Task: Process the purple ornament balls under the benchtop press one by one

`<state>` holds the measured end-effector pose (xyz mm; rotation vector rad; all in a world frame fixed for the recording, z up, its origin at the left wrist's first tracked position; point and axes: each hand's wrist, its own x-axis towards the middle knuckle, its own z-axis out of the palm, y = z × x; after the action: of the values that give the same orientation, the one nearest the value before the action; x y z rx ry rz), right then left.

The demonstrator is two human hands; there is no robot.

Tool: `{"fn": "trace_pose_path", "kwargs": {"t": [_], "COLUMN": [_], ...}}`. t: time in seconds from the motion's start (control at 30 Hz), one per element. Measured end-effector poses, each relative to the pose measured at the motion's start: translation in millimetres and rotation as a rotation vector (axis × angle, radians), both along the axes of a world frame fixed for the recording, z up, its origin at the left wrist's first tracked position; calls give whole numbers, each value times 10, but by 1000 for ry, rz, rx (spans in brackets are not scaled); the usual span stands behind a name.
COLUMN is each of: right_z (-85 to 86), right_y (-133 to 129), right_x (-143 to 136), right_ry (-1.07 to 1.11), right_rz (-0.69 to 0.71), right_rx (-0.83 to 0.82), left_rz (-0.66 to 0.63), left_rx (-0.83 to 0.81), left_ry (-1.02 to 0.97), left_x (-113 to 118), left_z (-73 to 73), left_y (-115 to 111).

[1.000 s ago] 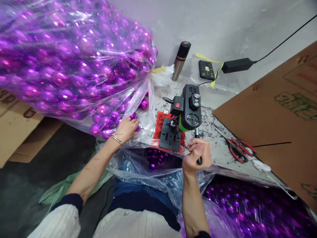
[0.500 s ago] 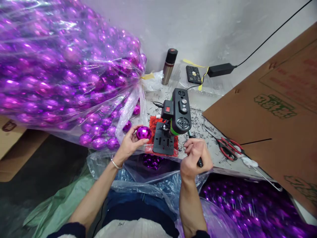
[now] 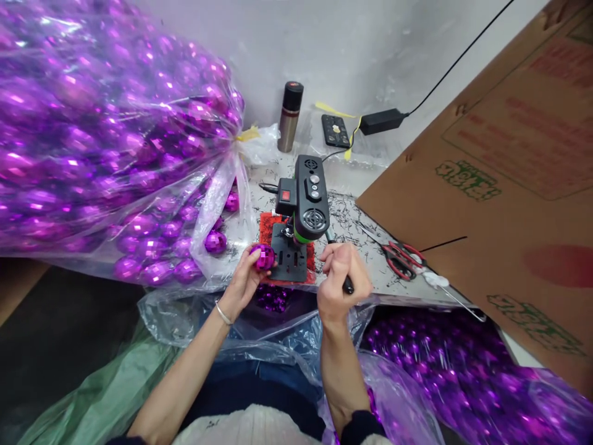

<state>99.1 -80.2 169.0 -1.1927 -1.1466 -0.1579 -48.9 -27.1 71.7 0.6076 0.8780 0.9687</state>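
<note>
Between the fingers of my left hand [image 3: 243, 279] is a shiny purple faceted ball [image 3: 264, 256], like a disco-ball ornament. It is at the left edge of the black slotted base plate [image 3: 290, 262] of a small bench press [image 3: 312, 194]. My right hand [image 3: 343, 278] is wrapped round the black-ended lever handle [image 3: 348, 285] at the press's right side. Under the base lies a red mat [image 3: 267, 227] strewn with black bits. Loose purple balls [image 3: 215, 241] sit on the table left of the press. The palm side of my right hand is hidden.
A big clear bag of purple balls [image 3: 115, 136] fills the left. Behind the press stand a thermos [image 3: 290, 117], a phone [image 3: 335, 130] and a power adapter [image 3: 382, 122]. Red-handled scissors [image 3: 402, 258] and a cardboard box [image 3: 491, 179] are at right. More purple balls [image 3: 430, 352] lie below the table edge.
The ball in my left hand has turned and come closer to the base plate. My right hand stays on the lever. The whole view has shifted, so things appear further left.
</note>
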Motion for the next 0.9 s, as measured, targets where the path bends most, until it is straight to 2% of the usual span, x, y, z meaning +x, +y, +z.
{"fn": "trace_pose_path", "kwargs": {"t": [0.1,0.23,0.37,0.57,0.7,0.9], "right_z": [-20,-46,-66,-108,-113,-37], "right_y": [-3,-23,-33,-45,-61,-42], "right_x": [0,14,32,42,56,68], "right_ry": [-10,-52,-69,-88,-122,-111], "right_rz": [13,9,34,62,68,60], "right_rx": [16,-26,-16,7,-11,-7], "left_rz": [-3,-69,-96,37,37,-35], "left_rx": [-76,-27,100,471,518,575], "left_ry": [-85,-45,180,599,559,509], "left_x": [-7,-6,96,244,223,218], "left_z": [19,33,-14,-183,-247,-288], "left_y": [55,52,52,132,182,224]}}
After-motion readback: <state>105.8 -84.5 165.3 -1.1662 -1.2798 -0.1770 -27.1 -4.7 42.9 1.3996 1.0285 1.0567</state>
